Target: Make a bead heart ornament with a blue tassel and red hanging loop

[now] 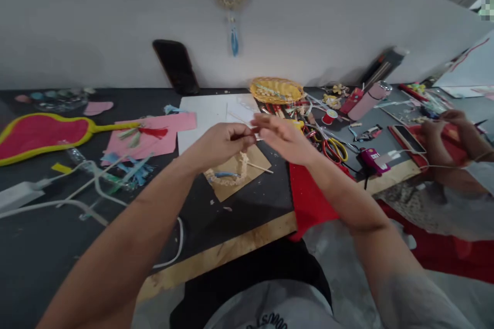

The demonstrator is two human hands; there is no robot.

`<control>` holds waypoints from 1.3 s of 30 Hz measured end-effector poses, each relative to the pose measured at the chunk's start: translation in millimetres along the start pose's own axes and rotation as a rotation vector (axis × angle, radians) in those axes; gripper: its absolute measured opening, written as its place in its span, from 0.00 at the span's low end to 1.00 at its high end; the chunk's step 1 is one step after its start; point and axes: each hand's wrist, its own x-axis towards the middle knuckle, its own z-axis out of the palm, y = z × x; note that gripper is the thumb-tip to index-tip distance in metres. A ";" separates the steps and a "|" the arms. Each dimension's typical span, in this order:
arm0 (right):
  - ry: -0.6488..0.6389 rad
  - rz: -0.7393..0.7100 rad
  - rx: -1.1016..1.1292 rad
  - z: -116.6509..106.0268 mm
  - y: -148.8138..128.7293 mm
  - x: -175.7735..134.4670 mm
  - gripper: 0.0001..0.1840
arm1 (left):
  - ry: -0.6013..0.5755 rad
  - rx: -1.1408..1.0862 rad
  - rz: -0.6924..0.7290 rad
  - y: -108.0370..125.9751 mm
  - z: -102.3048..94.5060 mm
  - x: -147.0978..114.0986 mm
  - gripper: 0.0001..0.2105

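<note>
Above the desk's middle, my left hand (230, 143) is closed, thumb and fingers pinched together. Whatever sits in that pinch is too small to make out. My right hand (286, 140) comes in from the other side with its fingers stretched out, fingertips close to the left ones. Below them, a pale beaded-looking ring (227, 181) with a blue strip inside lies on a square of brown card (252, 177), partly covered by my left hand. A thin pale stick (260, 168) rests across the card. White paper (193, 103) lies behind my hands.
Scissors (334, 149), a yellow basket (276, 90) and a red thread spool (329, 116) crowd the right. At left are a pink-and-yellow fan shape (46, 136), pink paper (173, 123) and white cables (96, 185). Another person's hands (443, 133) work at far right.
</note>
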 end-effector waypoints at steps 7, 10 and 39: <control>-0.057 0.126 -0.018 50.4 -10.1 29.1 0.24 | 0.130 0.154 -0.079 -14.3 -14.7 -33.5 0.12; -0.050 0.153 -0.085 39.9 -6.6 25.3 0.19 | 0.147 0.171 -0.157 -26.9 -25.9 -47.3 0.18; 0.298 0.092 -0.076 20.4 18.0 33.8 0.18 | 0.105 0.524 -0.326 -90.2 -26.5 -23.6 0.19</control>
